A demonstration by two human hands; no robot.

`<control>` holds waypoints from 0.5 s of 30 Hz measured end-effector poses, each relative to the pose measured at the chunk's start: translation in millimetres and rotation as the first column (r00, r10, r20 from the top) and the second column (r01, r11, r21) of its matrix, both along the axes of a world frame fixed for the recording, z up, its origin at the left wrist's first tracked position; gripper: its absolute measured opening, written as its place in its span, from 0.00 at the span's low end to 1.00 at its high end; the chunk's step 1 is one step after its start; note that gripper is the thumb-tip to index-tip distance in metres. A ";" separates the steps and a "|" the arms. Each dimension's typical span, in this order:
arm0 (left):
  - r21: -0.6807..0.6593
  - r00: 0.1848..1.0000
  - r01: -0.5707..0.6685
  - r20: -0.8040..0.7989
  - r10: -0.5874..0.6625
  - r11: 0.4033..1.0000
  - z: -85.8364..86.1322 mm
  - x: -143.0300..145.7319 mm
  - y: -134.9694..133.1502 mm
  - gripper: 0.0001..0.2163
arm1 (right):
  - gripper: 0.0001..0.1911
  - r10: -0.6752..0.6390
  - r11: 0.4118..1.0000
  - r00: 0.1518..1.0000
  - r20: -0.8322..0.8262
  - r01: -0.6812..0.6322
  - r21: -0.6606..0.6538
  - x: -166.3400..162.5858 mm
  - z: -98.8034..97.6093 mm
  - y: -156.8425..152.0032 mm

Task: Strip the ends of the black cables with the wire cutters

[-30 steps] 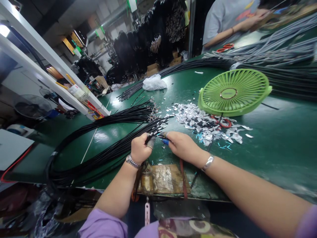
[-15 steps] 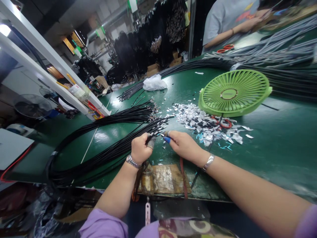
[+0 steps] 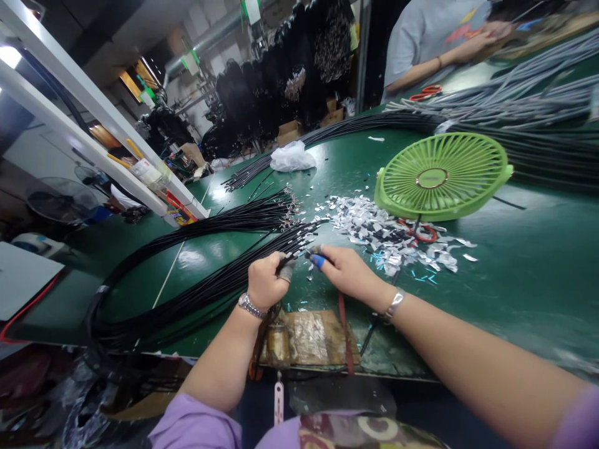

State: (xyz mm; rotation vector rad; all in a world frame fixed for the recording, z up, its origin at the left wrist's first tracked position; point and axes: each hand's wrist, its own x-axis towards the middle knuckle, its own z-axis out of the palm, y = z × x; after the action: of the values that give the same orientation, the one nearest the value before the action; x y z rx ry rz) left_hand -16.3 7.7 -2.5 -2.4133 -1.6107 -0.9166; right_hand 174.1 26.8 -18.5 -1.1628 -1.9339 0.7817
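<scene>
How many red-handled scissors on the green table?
2: one pair near the co-worker's arm, another among scraps beside the green fan, partly hidden. More may be buried.

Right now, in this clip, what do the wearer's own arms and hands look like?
Light-purple fabric sleeves leave both forearms bare. The left hand has a grey covering and, at the wrist, a silver metal-link wristwatch. The right hand has a bright-blue finger cover and a shiny silver wristband.
</scene>
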 end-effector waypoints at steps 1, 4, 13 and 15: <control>-0.005 1.000 0.008 0.016 -0.008 1.000 0.3 0.2 -0.3 0.06 | 0.10 0.000 0.996 0.992 -0.124 -0.011 -0.085 -0.3 0.2 1.4; -0.031 0.997 0.047 0.063 -0.045 0.998 1.3 1.7 -1.3 0.06 | 0.14 -0.023 0.935 0.880 -0.475 -0.149 -0.321 -4.1 -1.0 2.8; -0.094 0.984 0.101 0.155 -0.086 0.990 3.2 6.4 -3.3 0.06 | 0.20 -0.166 0.745 0.686 -0.708 -0.383 -0.546 -15.3 -1.7 -7.0; -0.104 0.982 0.103 0.170 -0.084 0.989 3.7 6.4 -3.7 0.06 | 0.20 -0.184 0.718 0.644 -0.743 -0.428 -0.549 -15.2 -1.2 -7.3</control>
State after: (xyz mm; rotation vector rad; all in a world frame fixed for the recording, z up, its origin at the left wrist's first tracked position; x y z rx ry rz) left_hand -9.9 4.0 1.1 -2.5705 -1.6567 -1.0971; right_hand 158.9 19.5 -19.7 -0.8207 -0.9794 1.8586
